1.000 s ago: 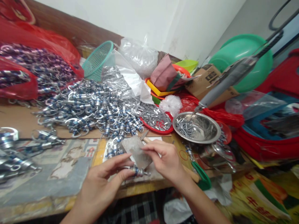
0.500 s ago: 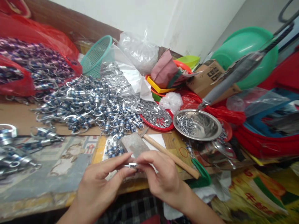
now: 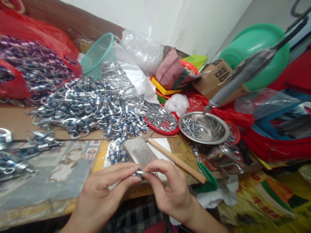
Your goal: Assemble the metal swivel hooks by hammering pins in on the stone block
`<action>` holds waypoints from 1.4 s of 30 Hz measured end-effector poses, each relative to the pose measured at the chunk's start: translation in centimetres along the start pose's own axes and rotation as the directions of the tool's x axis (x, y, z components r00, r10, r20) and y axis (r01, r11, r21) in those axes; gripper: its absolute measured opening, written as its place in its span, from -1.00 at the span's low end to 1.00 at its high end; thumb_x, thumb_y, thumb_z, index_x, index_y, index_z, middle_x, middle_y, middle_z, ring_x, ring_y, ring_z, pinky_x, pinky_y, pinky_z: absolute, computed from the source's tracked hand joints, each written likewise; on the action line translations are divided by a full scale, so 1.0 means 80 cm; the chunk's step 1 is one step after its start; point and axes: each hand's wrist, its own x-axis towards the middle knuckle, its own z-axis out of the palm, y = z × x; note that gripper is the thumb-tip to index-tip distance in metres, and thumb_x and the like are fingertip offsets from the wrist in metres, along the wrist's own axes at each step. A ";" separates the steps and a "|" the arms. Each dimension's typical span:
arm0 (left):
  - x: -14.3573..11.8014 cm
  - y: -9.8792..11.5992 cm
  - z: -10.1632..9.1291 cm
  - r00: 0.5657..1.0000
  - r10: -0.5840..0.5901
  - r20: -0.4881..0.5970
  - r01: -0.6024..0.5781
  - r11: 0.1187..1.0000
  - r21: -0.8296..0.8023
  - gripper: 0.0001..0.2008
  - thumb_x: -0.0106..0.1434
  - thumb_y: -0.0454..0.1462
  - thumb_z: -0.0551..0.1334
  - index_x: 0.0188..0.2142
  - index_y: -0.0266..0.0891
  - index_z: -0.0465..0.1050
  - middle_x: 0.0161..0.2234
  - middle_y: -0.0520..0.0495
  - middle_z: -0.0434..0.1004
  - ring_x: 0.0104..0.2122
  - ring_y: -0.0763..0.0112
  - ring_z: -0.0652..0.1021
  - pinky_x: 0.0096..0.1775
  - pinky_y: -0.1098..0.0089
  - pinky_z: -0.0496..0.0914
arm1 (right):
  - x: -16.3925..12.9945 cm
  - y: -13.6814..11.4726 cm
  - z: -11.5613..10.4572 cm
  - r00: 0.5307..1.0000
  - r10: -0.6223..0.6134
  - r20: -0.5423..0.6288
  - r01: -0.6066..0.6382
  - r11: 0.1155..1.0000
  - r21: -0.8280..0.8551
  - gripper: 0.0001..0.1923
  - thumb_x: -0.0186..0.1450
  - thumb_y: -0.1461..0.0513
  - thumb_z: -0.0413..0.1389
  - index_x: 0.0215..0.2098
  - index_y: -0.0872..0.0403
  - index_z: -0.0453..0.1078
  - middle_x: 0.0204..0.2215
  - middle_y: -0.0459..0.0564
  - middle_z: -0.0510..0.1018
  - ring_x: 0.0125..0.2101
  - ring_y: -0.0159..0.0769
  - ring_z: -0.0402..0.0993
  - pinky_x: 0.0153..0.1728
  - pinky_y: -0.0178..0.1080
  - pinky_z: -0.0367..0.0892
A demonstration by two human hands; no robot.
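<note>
My left hand (image 3: 104,191) and my right hand (image 3: 167,187) meet at the table's front edge, both pinching one small silver and blue metal swivel part (image 3: 140,172) between their fingertips. Just behind my fingers lies a flat grey metal block (image 3: 139,150) on the table. A few loose swivel parts (image 3: 115,153) sit left of the block. A large heap of the same silver and blue parts (image 3: 89,106) spreads over the cardboard behind.
A wooden-handled hammer (image 3: 175,159) lies right of the block. A steel bowl of screws (image 3: 204,127) and a red tray of small metal pieces (image 3: 161,119) stand behind it. A grey power screwdriver (image 3: 243,76) hangs over the bowl. A green basket (image 3: 97,56), red bags and basins crowd the back.
My right hand came off the grey block and joined my left hand on the small part. Both hands lifted the part slightly toward me.
</note>
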 end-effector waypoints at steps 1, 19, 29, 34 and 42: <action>0.000 0.001 0.000 1.000 0.027 -0.001 -0.027 1.000 -0.009 -0.85 -0.05 -0.26 0.30 -0.45 0.04 0.61 -0.40 0.05 0.67 -0.40 0.28 0.64 -0.24 0.39 0.51 | 0.000 0.000 0.000 1.000 -0.012 -0.005 0.012 1.000 -0.015 -0.74 0.20 0.42 0.06 -0.17 0.05 0.26 -0.39 -0.04 0.52 -0.38 -0.35 0.49 -0.34 -0.34 0.40; 0.001 -0.004 -0.005 0.966 -0.234 0.115 0.253 0.946 -0.202 -0.86 0.07 -0.16 0.26 -0.41 -0.13 0.56 -0.41 0.05 0.65 -0.40 0.35 0.58 -0.34 0.50 0.46 | 0.001 -0.003 -0.007 0.937 -0.332 0.113 0.348 0.918 -0.191 -0.71 0.27 0.38 -0.06 -0.10 0.05 0.33 -0.33 0.07 0.56 -0.32 -0.29 0.51 -0.35 -0.29 0.43; 0.009 0.001 -0.011 0.930 -0.295 0.220 0.340 0.918 -0.203 -0.85 0.05 -0.15 0.28 -0.48 -0.15 0.56 -0.45 0.04 0.64 -0.40 0.34 0.58 -0.34 0.49 0.43 | -0.003 0.006 0.008 0.988 -0.153 0.028 0.154 0.988 -0.011 -0.70 0.21 0.42 0.02 -0.15 0.07 0.45 -0.28 0.09 0.56 -0.31 -0.32 0.52 -0.33 -0.33 0.45; 0.000 -0.014 0.000 0.905 -0.352 0.239 0.420 0.828 -0.372 -0.57 -0.04 -0.18 0.35 -0.14 -0.18 0.43 -0.31 -0.04 0.63 -0.27 0.26 0.59 -0.26 0.41 0.49 | 0.002 -0.001 0.009 0.995 0.077 0.061 -0.085 0.985 0.153 -0.84 0.17 0.35 0.14 -0.29 0.16 0.53 -0.42 0.08 0.57 -0.42 -0.34 0.52 -0.41 -0.37 0.45; 0.015 -0.014 0.002 0.855 -0.379 0.355 0.508 0.751 -0.421 -0.39 0.03 -0.19 0.30 0.05 -0.17 0.11 -0.37 0.00 0.58 -0.32 0.31 0.60 -0.26 0.40 0.47 | 0.099 0.126 -0.045 0.873 0.475 0.111 -0.275 0.667 -0.692 -0.65 0.26 0.43 -0.06 -0.08 0.09 0.42 -0.10 0.06 0.51 -0.07 -0.28 0.42 -0.03 -0.26 0.27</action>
